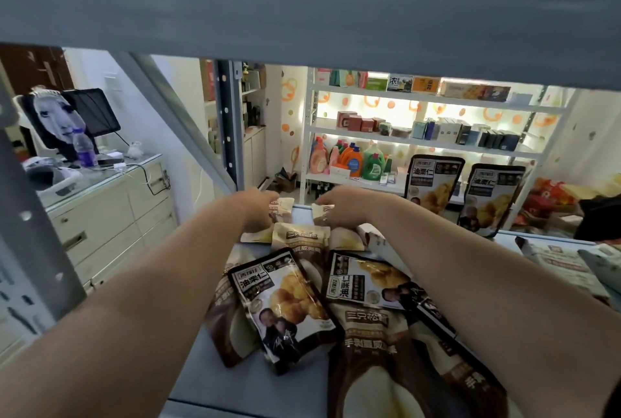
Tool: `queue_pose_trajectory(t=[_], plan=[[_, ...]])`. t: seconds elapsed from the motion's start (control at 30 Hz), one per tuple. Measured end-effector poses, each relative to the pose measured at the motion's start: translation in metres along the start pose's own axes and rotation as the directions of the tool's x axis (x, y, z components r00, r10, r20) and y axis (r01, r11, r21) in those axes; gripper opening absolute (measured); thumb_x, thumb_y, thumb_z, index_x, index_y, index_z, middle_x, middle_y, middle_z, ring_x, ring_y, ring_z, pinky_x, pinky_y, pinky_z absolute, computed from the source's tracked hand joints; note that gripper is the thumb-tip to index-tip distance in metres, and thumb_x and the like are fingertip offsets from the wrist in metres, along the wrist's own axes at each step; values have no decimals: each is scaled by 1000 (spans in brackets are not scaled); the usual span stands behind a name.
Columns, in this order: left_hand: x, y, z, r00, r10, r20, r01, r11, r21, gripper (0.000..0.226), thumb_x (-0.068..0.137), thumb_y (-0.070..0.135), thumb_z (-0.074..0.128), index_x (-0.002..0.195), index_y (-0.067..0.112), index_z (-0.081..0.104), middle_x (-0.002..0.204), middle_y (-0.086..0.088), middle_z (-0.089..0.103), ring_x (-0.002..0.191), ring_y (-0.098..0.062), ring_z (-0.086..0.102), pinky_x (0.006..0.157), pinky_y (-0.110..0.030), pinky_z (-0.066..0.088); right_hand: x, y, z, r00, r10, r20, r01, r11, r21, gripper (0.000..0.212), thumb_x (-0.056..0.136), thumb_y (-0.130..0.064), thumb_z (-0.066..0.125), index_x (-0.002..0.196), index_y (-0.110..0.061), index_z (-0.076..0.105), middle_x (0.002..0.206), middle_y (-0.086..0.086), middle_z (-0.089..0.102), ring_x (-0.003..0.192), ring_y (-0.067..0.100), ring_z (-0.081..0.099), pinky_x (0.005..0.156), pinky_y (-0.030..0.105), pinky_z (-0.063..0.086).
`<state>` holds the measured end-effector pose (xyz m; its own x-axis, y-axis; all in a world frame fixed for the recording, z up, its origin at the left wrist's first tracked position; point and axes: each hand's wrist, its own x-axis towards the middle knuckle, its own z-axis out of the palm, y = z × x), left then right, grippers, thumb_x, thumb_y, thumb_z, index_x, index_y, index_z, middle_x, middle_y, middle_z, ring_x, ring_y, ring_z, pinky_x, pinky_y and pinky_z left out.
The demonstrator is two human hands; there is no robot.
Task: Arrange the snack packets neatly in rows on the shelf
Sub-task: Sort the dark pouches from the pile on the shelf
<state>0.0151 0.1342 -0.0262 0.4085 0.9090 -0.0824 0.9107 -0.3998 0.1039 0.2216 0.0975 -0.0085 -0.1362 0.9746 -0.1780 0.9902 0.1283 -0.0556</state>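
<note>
Both my arms reach deep over the grey shelf (pixel 242 387). My left hand (pixel 257 207) grips a cream and brown snack packet (pixel 280 207) at the shelf's far edge. My right hand (pixel 342 207) grips a second cream packet (pixel 321 211) beside it. Below my hands lies a loose pile: a cream packet (pixel 299 238), two black chestnut packets (pixel 285 303) (pixel 368 280) and a large brown and cream packet (pixel 400 360). Two black chestnut packets (pixel 433 182) (pixel 492 197) stand upright side by side at the far right of the shelf.
The grey shelf board above (pixel 302 7) hangs low over my arms. A slanted metal upright (pixel 30 216) stands at the left. White printed packets (pixel 557 259) lie on the right of the shelf. Behind are a lit rack with detergent bottles (pixel 356 159) and a white cabinet (pixel 107 209).
</note>
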Motion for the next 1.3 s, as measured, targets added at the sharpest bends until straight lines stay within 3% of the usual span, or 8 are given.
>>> queue_pose_trajectory(t=[0.23,0.47,0.63,0.77,0.93,1.07,1.23,1.3], plan=[[-86,9,-10,991,-21,132,1,989,150,62,87,59,53,132,17,53,128,-5,59,112,-21,56,94,-34,47,-3,-30,13,983,-53,175,89,975,-203,81,82,-74,52,133,-12,57,130,6,60,114,23,55,100,41,45],[-109,-3,20,994,-112,4,112,984,-141,52,92,54,46,131,21,53,127,-7,57,108,-22,55,91,-37,49,-17,-32,11,998,-67,10,66,994,84,61,72,-54,80,109,-12,56,103,6,63,80,15,52,62,28,39],[-119,-15,38,989,-140,-42,132,979,-152,52,89,62,44,128,31,56,125,-3,55,107,-24,56,90,-40,49,-40,-26,-5,980,-54,-193,148,840,521,48,73,-24,83,109,-24,51,109,1,55,89,17,60,59,21,50],[-124,-5,45,986,-54,-157,34,991,-130,49,78,73,47,93,32,68,99,7,58,88,-14,54,77,-36,50,-53,-21,-13,900,83,-429,200,793,575,36,76,-20,74,107,-23,56,101,0,56,89,20,58,62,27,46],[-127,6,45,968,2,-252,-68,964,-256,22,81,57,65,84,36,60,97,11,55,85,-7,50,62,-23,37,-64,-17,-2,820,260,-511,201,704,681,38,66,-31,67,102,-28,55,103,0,58,90,19,58,65,32,48],[-134,2,38,942,-18,-334,-151,868,-473,15,86,39,67,80,36,54,90,14,57,81,-5,56,69,-28,50,-66,-11,7,842,412,-348,117,490,864,35,66,-22,70,98,-26,57,106,11,65,93,29,67,78,53,59],[-161,-5,20,966,28,-256,-229,550,-803,14,89,25,67,79,33,61,80,0,71,68,-20,65,59,-35,51,-66,-13,19,870,449,-205,55,324,944,42,75,-2,75,111,-14,57,107,15,67,91,30,71,75,46,61],[-170,-3,9,942,36,-334,-299,547,-782,10,90,27,65,83,35,61,81,3,71,68,-19,64,58,-34,48,-71,-11,15,876,434,-213,95,278,956,42,77,1,75,113,-12,57,105,15,68,89,29,72,76,47,61]])
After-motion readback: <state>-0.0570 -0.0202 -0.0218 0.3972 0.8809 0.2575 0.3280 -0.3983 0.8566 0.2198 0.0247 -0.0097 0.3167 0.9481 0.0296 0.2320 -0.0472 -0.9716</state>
